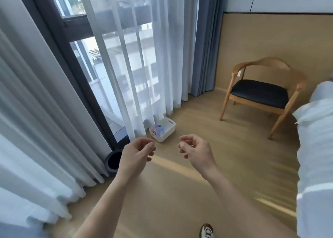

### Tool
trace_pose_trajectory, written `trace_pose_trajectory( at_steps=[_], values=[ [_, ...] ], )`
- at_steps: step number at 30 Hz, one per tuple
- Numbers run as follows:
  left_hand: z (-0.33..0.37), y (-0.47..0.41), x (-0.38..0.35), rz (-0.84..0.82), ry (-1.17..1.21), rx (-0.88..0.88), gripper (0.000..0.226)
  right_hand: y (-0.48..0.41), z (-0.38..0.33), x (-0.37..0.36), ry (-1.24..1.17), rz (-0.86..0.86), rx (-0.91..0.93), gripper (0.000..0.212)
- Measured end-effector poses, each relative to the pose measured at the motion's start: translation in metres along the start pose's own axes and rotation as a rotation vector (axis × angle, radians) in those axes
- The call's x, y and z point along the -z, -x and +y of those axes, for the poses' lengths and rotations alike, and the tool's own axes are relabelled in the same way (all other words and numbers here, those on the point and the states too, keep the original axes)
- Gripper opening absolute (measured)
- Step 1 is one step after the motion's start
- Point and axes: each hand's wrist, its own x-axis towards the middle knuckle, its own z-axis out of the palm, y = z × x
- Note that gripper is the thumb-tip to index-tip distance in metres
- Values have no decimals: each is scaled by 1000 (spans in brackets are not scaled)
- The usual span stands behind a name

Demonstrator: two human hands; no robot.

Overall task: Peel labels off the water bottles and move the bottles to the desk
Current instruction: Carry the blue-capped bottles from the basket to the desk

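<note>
No text, brand or number can be read anywhere; the water bottles (159, 129) standing in the white basket (168, 134) on the floor carry labels, one showing red and white, but their print is too small and blurred to make out; a small white tag (239, 73) sits on the wooden chair (259, 93); whether it bears writing cannot be told.

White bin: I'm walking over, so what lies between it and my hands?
Head view: only bare wood floor between the white bin and the left hand and right hand.
</note>
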Motion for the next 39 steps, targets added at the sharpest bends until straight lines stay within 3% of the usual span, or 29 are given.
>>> trace_pose_trajectory(
  at_steps=[4,10,20,31,36,39],
  values=[
    [7,-93,-25,-3,-8,1,15,-97,-1,-6,-42,3,-6,12],
    [44,-236,-49,124,-28,-14,12,-261,-23,-12,-54,-100,9,15],
    [37,-416,-75,182,-20,139,11,-462,-31,-37,0,-177,-96,13],
    [-53,-695,-91,-2,-130,337,18,-692,32,-116,158,-66,-306,19],
    [-147,-787,-117,-145,-302,496,8,-770,102,-150,167,-59,-461,17],
    [-219,-823,-143,-218,-370,578,14,-810,166,-169,160,-70,-531,18]
  ],
)
